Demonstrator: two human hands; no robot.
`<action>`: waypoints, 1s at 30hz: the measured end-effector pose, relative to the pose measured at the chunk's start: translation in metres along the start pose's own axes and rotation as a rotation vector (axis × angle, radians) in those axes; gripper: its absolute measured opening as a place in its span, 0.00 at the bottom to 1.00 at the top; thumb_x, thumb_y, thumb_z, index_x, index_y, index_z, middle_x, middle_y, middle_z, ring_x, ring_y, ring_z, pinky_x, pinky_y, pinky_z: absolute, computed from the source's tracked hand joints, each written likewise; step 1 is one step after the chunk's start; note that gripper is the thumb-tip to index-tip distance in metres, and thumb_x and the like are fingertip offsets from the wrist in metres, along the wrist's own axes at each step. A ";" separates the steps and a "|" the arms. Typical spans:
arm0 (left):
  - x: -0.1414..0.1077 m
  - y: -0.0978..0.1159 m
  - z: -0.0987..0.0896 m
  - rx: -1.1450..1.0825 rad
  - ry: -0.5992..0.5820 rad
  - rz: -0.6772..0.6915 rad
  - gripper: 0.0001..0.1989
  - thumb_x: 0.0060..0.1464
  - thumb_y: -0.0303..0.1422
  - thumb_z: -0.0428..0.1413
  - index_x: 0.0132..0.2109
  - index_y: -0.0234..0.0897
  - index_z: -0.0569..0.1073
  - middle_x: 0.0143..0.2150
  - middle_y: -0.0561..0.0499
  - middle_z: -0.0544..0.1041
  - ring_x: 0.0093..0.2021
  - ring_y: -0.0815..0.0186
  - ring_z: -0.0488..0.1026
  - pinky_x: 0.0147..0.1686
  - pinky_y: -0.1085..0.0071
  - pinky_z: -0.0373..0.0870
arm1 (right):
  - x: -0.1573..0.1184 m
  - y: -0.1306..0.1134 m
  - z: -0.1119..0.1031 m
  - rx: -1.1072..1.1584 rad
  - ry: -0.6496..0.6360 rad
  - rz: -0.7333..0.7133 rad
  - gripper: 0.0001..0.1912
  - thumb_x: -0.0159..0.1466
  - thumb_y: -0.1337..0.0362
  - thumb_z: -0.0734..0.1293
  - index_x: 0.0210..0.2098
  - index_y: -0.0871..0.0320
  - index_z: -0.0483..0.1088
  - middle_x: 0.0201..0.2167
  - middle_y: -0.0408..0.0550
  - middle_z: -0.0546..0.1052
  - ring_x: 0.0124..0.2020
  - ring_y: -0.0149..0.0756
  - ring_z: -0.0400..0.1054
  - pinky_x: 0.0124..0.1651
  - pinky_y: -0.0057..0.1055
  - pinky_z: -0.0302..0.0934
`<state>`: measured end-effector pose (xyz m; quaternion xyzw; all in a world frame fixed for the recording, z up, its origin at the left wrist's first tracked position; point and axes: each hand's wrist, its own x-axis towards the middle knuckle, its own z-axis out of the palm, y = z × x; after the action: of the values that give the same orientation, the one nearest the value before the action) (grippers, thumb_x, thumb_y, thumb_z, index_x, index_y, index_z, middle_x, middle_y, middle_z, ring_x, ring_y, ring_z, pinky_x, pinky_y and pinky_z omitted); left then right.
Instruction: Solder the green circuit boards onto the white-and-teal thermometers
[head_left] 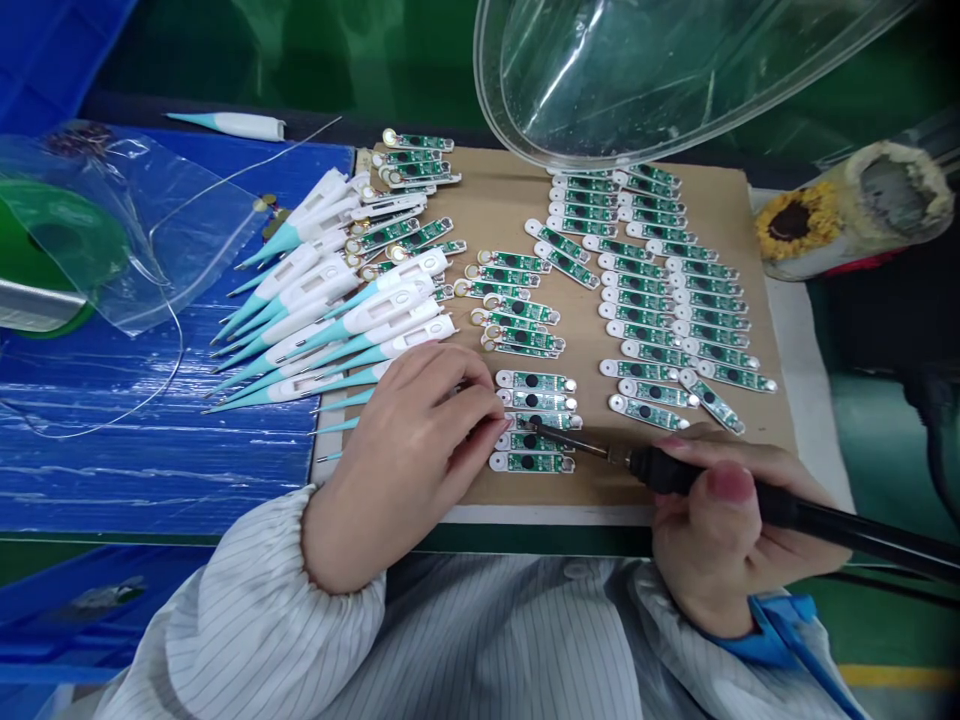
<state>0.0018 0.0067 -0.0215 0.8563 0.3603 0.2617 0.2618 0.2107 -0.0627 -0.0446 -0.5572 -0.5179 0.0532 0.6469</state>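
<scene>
My right hand [727, 520] is closed round the black handle of a soldering iron [651, 468]. The iron's tip rests at the middle board [551, 422] of a short column of small green circuit boards in white holders. At the left end of that board, my left hand [420, 450] has its fingers bent and pressed together. What they pinch, if anything, is hidden. Beside and beneath this hand lie white digital thermometers [390, 310] with light blue tips, fanned out to the left. Other boards [517, 310] with round brass-coloured discs lie just beyond my left fingers.
Many more boards [637, 290] lie in rows on the brown cardboard [420, 490]. A clear plastic cover [600, 80] overhangs the back. At right stands a crusted tin with a yellow sponge [799, 222]. Solder wire [176, 340] and a plastic bag [202, 250] lie on the left blue surface.
</scene>
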 end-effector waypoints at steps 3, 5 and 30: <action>0.000 0.000 0.000 -0.005 0.002 -0.004 0.03 0.64 0.26 0.56 0.39 0.36 0.74 0.44 0.47 0.75 0.49 0.60 0.71 0.54 0.56 0.69 | 0.000 -0.001 0.000 0.013 -0.018 0.015 0.05 0.63 0.66 0.70 0.31 0.55 0.79 0.23 0.38 0.78 0.14 0.26 0.62 0.12 0.27 0.51; 0.000 0.000 0.000 -0.007 0.006 -0.003 0.03 0.63 0.25 0.56 0.39 0.36 0.74 0.44 0.46 0.75 0.49 0.60 0.72 0.55 0.56 0.69 | -0.001 -0.001 0.000 0.008 -0.025 0.019 0.06 0.64 0.66 0.69 0.31 0.55 0.79 0.23 0.38 0.78 0.13 0.25 0.60 0.11 0.27 0.49; 0.000 -0.001 0.000 -0.007 -0.001 -0.001 0.04 0.64 0.26 0.56 0.39 0.36 0.74 0.44 0.46 0.75 0.49 0.60 0.71 0.55 0.56 0.69 | -0.002 0.005 -0.002 -0.074 0.082 0.015 0.08 0.60 0.61 0.71 0.25 0.55 0.77 0.19 0.41 0.76 0.14 0.31 0.65 0.13 0.28 0.53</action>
<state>0.0011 0.0069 -0.0219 0.8553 0.3598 0.2623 0.2651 0.2137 -0.0634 -0.0497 -0.5862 -0.4884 0.0160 0.6462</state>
